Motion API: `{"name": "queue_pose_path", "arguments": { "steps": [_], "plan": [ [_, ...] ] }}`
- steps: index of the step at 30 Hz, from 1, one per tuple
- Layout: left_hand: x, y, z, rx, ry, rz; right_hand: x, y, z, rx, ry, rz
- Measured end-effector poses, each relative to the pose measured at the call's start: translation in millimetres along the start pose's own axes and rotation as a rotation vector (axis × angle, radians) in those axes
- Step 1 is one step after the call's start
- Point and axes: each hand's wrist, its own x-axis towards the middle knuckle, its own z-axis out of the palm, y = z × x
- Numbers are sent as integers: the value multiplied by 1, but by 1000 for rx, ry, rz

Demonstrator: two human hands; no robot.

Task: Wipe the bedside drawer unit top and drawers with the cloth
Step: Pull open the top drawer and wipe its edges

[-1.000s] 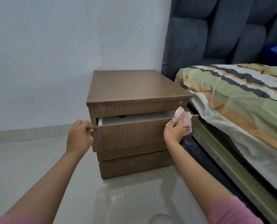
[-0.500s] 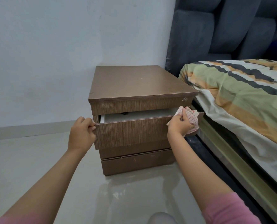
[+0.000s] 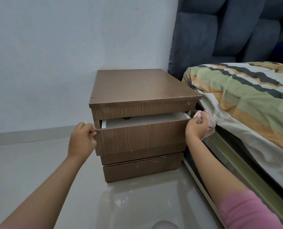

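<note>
The unit [image 3: 142, 123] is a boxy brown cabinet of wood-grain laminate, set on the pale glossy floor [image 3: 30, 171] in the corner between the white wall [image 3: 63, 47] and the bed [image 3: 246, 103]; its flat square top [image 3: 137, 85] is smooth, with a chipped notch at the left front edge, and a small round lock [image 3: 188, 103] is seen on the front rail. The top drawer [image 3: 140, 136] is pulled partly out toward the camera, its long axis running left to right, its white inner walls showing; two lower drawer fronts are closed below it. The left hand [image 3: 82, 140] is curled on the drawer front's left edge, fingers hooked round the corner. The right hand [image 3: 196, 129] is closed at the drawer's right top corner with the cloth [image 3: 209, 123] bunched in its fingers; the cloth is white with a red check, crumpled, and lies in the narrow gap between the unit's right side and the striped quilt [image 3: 253, 96]. That gap is tight, the bed frame running just beside the unit; open floor is left in front and to the left. A padded grey headboard [image 3: 228, 30] rises behind the bed.
</note>
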Motion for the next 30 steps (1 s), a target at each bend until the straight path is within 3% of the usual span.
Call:
{"name": "queue_pose_path", "arguments": {
  "steps": [8, 18, 22, 27, 30],
  "plan": [
    [-1, 1, 0, 15, -9, -8, 21, 3, -7, -90, 65, -20],
    [0, 2, 0, 14, -3, 5, -8, 11, -12, 137, 155, 7],
    [0, 2, -1, 14, -1, 11, -50, 15, -2, 110, 41, -14],
    [1, 1, -2, 8, 1, 18, -92, 23, 27, -31, -207, -206],
    [1, 1, -1, 7, -2, 8, -100, 27, 40, -103, -205, -193]
  ]
}}
